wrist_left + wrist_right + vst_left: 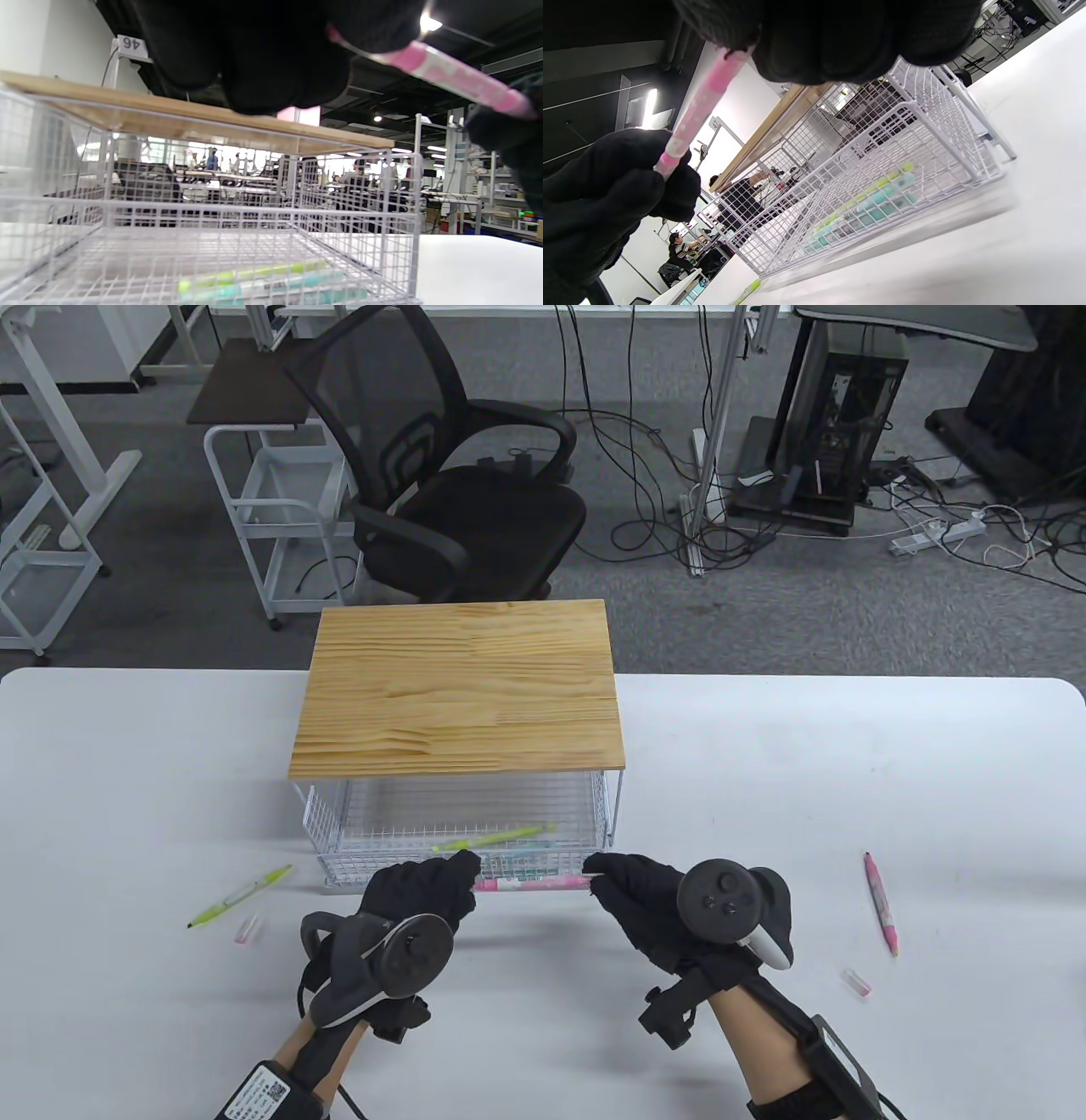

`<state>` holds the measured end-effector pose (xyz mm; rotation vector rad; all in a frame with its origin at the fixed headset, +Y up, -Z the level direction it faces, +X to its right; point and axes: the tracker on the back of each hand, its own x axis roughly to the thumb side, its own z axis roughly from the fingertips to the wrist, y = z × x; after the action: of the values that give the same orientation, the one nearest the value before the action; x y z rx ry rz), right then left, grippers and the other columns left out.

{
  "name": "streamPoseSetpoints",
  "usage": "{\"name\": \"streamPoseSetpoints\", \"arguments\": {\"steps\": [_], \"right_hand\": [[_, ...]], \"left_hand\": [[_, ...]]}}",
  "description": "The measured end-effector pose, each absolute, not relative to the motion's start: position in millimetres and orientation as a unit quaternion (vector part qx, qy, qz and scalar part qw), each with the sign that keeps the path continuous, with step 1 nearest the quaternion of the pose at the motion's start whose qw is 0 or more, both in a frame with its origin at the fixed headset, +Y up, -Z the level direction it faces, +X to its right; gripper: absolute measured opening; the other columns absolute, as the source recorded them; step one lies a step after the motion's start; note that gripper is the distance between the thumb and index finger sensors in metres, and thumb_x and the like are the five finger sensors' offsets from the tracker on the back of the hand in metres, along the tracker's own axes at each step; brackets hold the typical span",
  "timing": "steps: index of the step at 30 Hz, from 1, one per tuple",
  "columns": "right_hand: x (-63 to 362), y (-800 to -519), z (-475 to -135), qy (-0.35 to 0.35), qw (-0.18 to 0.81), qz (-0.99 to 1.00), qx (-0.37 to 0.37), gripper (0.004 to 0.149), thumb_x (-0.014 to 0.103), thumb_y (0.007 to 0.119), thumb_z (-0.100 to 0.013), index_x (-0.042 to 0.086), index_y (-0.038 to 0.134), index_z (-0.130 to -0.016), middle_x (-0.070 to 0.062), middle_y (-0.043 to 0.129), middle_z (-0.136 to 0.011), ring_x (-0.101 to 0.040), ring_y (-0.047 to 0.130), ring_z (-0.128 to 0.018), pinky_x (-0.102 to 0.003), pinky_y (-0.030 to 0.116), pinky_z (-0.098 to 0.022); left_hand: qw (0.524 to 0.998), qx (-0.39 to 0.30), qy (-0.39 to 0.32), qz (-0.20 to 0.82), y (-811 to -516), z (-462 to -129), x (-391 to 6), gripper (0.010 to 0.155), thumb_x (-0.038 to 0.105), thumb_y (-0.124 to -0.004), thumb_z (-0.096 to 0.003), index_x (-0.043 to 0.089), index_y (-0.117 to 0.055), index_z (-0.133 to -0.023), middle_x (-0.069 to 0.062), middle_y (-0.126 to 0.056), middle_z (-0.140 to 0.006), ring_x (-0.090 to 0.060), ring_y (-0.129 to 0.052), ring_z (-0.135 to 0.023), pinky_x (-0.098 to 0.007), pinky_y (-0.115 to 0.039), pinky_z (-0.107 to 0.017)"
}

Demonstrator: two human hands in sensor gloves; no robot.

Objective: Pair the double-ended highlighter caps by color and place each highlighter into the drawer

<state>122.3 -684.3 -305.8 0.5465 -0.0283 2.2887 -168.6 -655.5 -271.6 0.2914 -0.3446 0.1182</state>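
A pink highlighter (533,884) (449,75) (698,110) is held level just above the front rim of the white wire drawer (339,848). My left hand (454,875) pinches its left end and my right hand (601,872) pinches its right end. The drawer (382,220) (937,127) is pulled out from under the wooden-topped rack (458,687). Inside lie a green highlighter (492,838) (254,273) (878,184) and a teal one (526,861) (271,288) (865,212).
On the table to the left lie a green highlighter (239,896) and a small pink cap (248,931). To the right lie another pink highlighter (881,914) and a pink cap (857,982). An office chair (450,475) stands behind the table.
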Motion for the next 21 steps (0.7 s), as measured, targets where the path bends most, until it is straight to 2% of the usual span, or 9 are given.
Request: {"name": "streamPoseSetpoints", "arguments": {"steps": [6, 21], "right_hand": [[120.7, -684.8, -304.7, -0.015, 0.378, 0.900, 0.217, 0.045, 0.039, 0.063, -0.061, 0.018, 0.073, -0.099, -0.005, 0.086, -0.078, -0.024, 0.089, -0.062, -0.051, 0.073, -0.061], [119.0, -684.3, -301.8, -0.032, 0.389, 0.891, 0.234, 0.044, 0.039, 0.063, -0.060, 0.019, 0.076, -0.097, -0.003, 0.087, -0.073, -0.021, 0.090, -0.059, -0.052, 0.075, -0.058]], "left_hand": [[0.971, 0.160, -0.175, 0.035, -655.2, -268.6, -166.9, 0.048, 0.039, -0.063, -0.0542, 0.036, -0.059, -0.102, 0.009, -0.088, -0.089, -0.012, -0.094, -0.073, -0.046, -0.078, -0.072], [0.961, 0.197, -0.189, 0.049, -651.7, -264.4, -170.1, 0.048, 0.037, -0.061, -0.0525, 0.034, -0.061, -0.100, 0.009, -0.091, -0.082, -0.011, -0.095, -0.066, -0.045, -0.080, -0.069]]}}
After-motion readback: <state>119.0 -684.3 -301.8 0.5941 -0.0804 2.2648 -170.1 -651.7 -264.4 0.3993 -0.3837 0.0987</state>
